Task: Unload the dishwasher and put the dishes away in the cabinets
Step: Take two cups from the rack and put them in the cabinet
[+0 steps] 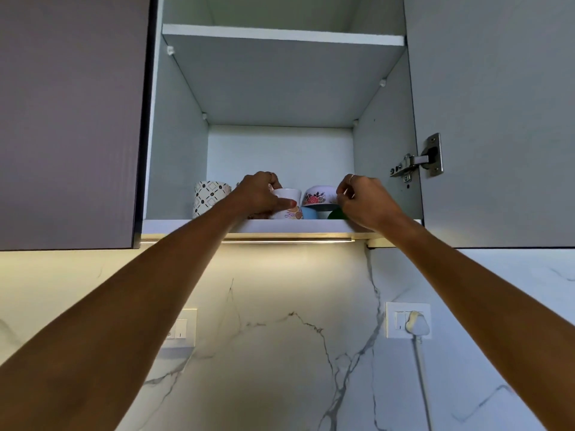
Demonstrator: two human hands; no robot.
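I look up into an open wall cabinet whose bottom shelf (311, 226) carries crockery. My left hand (258, 195) grips a small white cup (287, 194) that sits on top of a cup with an orange pattern (289, 214). My right hand (364, 200) holds the right edge of a white bowl with red flowers (319, 195), which rests upside down above a blue piece (308, 213) and a green piece (335, 214). A white mug with a black diamond pattern (209, 197) stands at the shelf's left.
The upper shelf (280, 34) shows nothing on it from below. The open cabinet door with its metal hinge (418, 160) is at the right, a closed dark door (68, 119) at the left. Below are a marble backsplash, a switch plate (180, 328) and a socket with a plug (412, 321).
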